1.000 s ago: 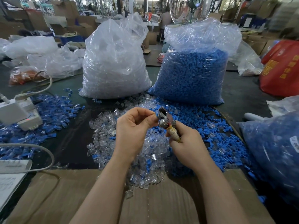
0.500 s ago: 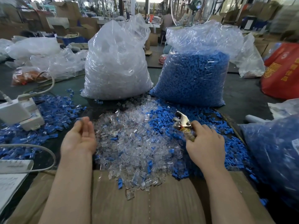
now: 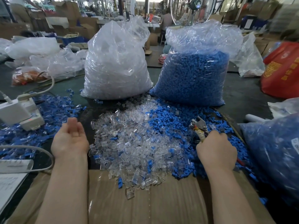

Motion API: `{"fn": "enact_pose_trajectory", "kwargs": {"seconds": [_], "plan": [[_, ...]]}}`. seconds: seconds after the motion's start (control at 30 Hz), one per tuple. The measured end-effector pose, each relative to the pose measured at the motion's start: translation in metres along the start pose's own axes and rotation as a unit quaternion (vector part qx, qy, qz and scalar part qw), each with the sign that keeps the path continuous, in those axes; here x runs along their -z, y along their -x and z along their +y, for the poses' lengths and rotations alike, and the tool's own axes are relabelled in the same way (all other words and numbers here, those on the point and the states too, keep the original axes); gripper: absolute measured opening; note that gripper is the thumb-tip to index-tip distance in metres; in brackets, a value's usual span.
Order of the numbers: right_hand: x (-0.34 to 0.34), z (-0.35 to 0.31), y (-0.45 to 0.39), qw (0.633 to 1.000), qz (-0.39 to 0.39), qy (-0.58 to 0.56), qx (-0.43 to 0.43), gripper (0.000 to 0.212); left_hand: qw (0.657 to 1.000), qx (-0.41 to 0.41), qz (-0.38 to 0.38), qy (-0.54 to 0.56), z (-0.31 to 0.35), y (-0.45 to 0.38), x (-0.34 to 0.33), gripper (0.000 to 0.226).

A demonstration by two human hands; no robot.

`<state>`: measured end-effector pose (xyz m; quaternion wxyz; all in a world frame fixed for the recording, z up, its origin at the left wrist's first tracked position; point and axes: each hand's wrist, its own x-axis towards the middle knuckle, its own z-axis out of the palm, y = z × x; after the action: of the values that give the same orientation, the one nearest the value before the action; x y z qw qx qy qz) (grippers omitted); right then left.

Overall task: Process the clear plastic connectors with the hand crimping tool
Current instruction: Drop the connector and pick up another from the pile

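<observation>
Change: a second ago both hands met above the pile, the left pinching a piece at the tool's head. Now they are well apart. The left hand (image 3: 69, 139) hangs over the bare dark strip of the bench (image 3: 242, 92) left of the pile, palm turned up, fingers (image 3: 72, 125) loosely curled and holding nothing that shows. The right hand (image 3: 216, 151) has dropped to the pile's right edge.

Reading: one piece appears finished and let go; the cycle likely stands between pieces, with a fresh connector yet to be picked.

Item, hand crimping tool (image 3: 198, 126): gripped by the right hand, fingers wrapped round the handles, which are bound in pale tape. Metal head points up and away, resting over the blue pieces (image 3: 169, 120). Whether its jaws stand open cannot be told.

Item, clear plastic connectors (image 3: 129, 143): a loose heap at centre of the bench, between the hands, spilling onto the cardboard sheet (image 3: 145, 207) at the near edge. Small, transparent, glossy, boxy; blue pieces mixed in along the right and near sides.

Behind: bag of clear parts (image 3: 116, 65) and bag of blue parts (image 3: 192, 78), upright, side by side.
</observation>
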<state>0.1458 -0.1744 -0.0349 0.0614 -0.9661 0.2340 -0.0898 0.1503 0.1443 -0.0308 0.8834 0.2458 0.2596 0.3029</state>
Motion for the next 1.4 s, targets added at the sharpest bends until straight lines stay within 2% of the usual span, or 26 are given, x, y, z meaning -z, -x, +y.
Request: {"fn": "enact_pose_trajectory", "kwargs": {"seconds": [0.03, 0.07, 0.1, 0.13, 0.2, 0.27, 0.4, 0.43, 0.5, 0.7, 0.83, 0.9, 0.97, 1.03, 1.1, 1.17, 1.2, 1.27, 1.33, 1.4], "plan": [[0.0, 0.0, 0.0, 1.0, -0.006, 0.0, -0.002, 0.03, 1.0, 0.01, 0.003, -0.014, -0.002, 0.002, -0.006, 0.013], [0.0, 0.0, -0.001, 1.0, -0.013, 0.0, -0.002, 0.03, 0.995, 0.0, -0.026, -0.094, -0.002, 0.012, -0.012, 0.012], [-0.001, 0.0, -0.001, 1.0, -0.022, -0.002, -0.001, 0.029, 0.976, -0.016, -0.063, -0.209, -0.004, 0.02, -0.018, 0.012], [-0.001, 0.0, -0.002, 1.0, -0.031, -0.006, 0.0, 0.028, 0.94, -0.045, -0.111, -0.32, -0.01, 0.026, -0.022, 0.012], [-0.002, -0.002, -0.003, 0.999, -0.041, -0.013, 0.006, 0.027, 0.845, -0.09, -0.214, -0.481, -0.022, 0.043, -0.03, 0.012], [-0.003, -0.003, -0.003, 0.999, -0.035, -0.018, 0.01, 0.026, 0.745, -0.123, -0.277, -0.594, -0.035, 0.054, -0.032, 0.013], [-0.002, 0.002, -0.003, 1.0, -0.001, -0.015, -0.006, 0.026, 0.508, -0.221, -0.273, -0.787, -0.055, 0.06, -0.034, 0.024], [-0.001, 0.003, -0.004, 1.0, -0.003, -0.008, -0.009, 0.027, 0.476, -0.232, -0.268, -0.805, -0.057, 0.06, -0.033, 0.027], [-0.001, 0.003, -0.004, 1.0, -0.017, 0.004, -0.011, 0.029, 0.447, -0.231, -0.273, -0.82, -0.058, 0.059, -0.032, 0.029], [-0.003, 0.003, -0.007, 1.0, -0.02, -0.005, -0.009, 0.021, 0.457, -0.207, -0.349, -0.792, -0.056, 0.057, -0.03, 0.023], [-0.005, 0.003, -0.009, 0.999, -0.028, -0.005, -0.017, 0.021, 0.426, -0.186, -0.366, -0.806, -0.058, 0.059, -0.032, 0.033], [-0.006, 0.004, -0.009, 1.0, -0.027, -0.001, -0.013, 0.017, 0.408, -0.198, -0.361, -0.815, -0.061, 0.06, -0.032, 0.041], [-0.007, 0.004, -0.01, 1.0, -0.024, 0.0, -0.01, 0.013, 0.417, -0.213, -0.356, -0.809, -0.062, 0.06, -0.031, 0.041], [-0.006, 0.004, -0.009, 1.0, -0.021, 0.002, -0.011, 0.015, 0.423, -0.247, -0.349, -0.799, -0.062, 0.059, -0.03, 0.033], [-0.007, 0.003, -0.009, 1.0, -0.021, 0.004, -0.013, 0.02, 0.415, -0.286, -0.337, -0.795, -0.063, 0.059, -0.03, 0.024], [-0.007, 0.003, -0.008, 1.0, -0.018, 0.005, -0.012, 0.024, 0.419, -0.297, -0.331, -0.792, -0.064, 0.059, -0.029, 0.018], [-0.007, 0.003, -0.008, 1.0, -0.013, 0.006, -0.01, 0.025, 0.433, -0.295, -0.329, -0.786, -0.065, 0.059, -0.029, 0.015], [-0.007, 0.003, -0.007, 1.0, 0.006, 0.008, -0.004, 0.024, 0.492, -0.271, -0.322, -0.762, -0.066, 0.06, -0.03, 0.01], [-0.007, 0.004, -0.009, 0.999, 0.042, -0.013, 0.01, 0.019, 0.57, -0.235, -0.313, -0.722, -0.066, 0.063, -0.032, 0.006], [-0.006, 0.001, -0.01, 0.993, 0.07, -0.092, 0.031, 0.013, 0.663, -0.188, -0.308, -0.655, -0.064, 0.067, -0.035, 0.001]]}}
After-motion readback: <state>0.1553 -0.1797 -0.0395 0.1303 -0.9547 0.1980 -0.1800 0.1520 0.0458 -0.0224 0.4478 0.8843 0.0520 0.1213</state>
